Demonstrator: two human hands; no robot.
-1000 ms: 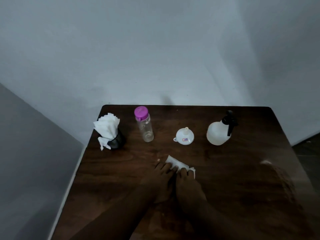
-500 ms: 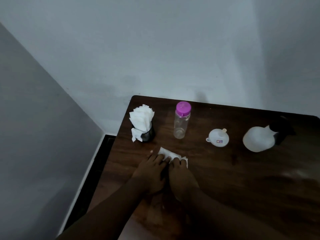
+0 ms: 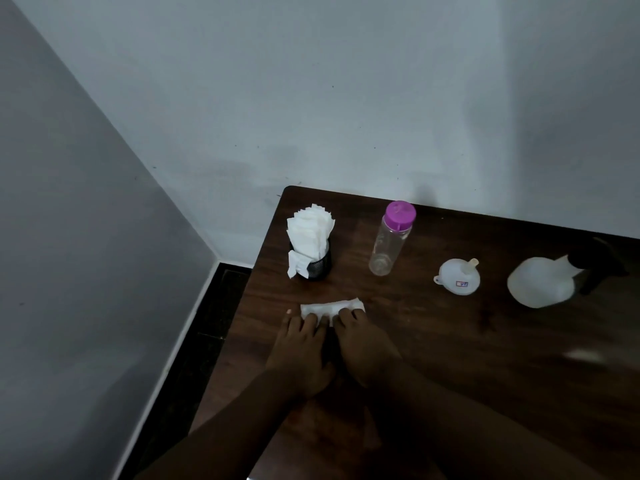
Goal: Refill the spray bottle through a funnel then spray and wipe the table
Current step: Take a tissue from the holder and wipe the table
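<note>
Over the last second the folded white napkin (image 3: 327,306) travels leftward over the table (image 3: 450,344): it lay in front of the gap between the clear bottle and the funnel, and now sits in front of the gap between the napkin holder (image 3: 317,268) and the clear bottle with the purple cap (image 3: 388,244), near the table's left edge; the view swings left with it. The left hand (image 3: 301,348) and the right hand (image 3: 363,344) lie side by side, touching, fingers stretched flat on the napkin's near edge, pressing it down rather than curling round it; nothing is pinched. This reads as the wiping stroke, late in the task: the spray bottle (image 3: 540,282) stands capped with its black trigger head at the far right, well apart from the hands, and the white funnel (image 3: 459,277) rests mouth down, spout up, between the two bottles, so refilling looks done. The stroke is close to the left edge, so it probably has to turn back soon; the holder with its sheaf of spare napkins (image 3: 310,230) and the clear bottle stand just beyond the napkin and would block a push toward the wall; the right side holds a pale blurred patch (image 3: 585,356), wet film or glare, I cannot tell which.
</note>
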